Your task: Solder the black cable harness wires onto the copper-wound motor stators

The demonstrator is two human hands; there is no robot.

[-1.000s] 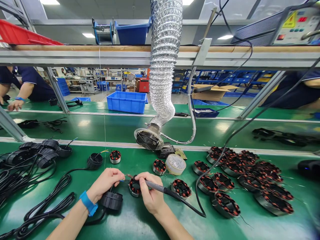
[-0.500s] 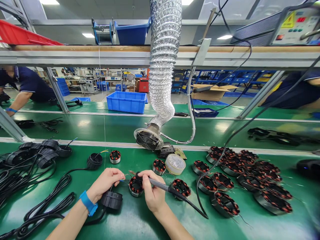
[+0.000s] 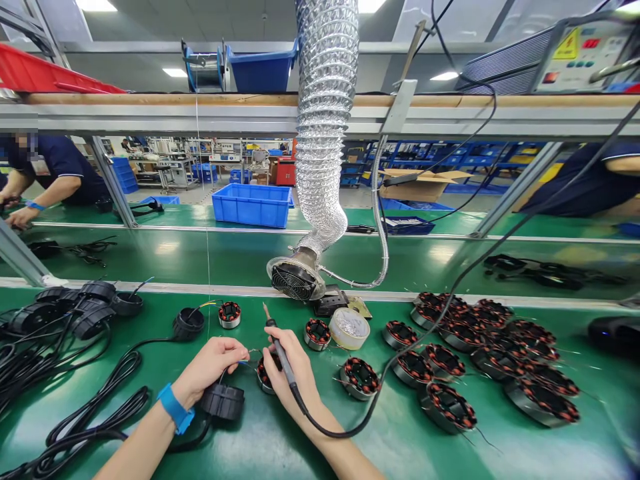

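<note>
the green bench (image 3: 280,443) fills the foreground, and a silver duct (image 3: 323,133) hangs over its far side, ending in a caged fan (image 3: 295,280). bunched black cables (image 3: 100,408) crowd the left; wound stators (image 3: 493,340) cluster on the right, partly crossed by a cord (image 3: 477,264) that also passes over the right forearm. at the far left a co-worker (image 3: 65,167) is cut off by the edge. the right hand (image 3: 299,373) is curled around a soldering iron (image 3: 284,360), tip up and away from the left fingertips. the left hand (image 3: 215,363) pinches thin wires (image 3: 243,362) between thumb and forefinger, just above a black housing (image 3: 223,401). between the hands sits a single stator (image 3: 263,375), largely hidden by the right one; whether its leads touch those wires is too small to tell.
</note>
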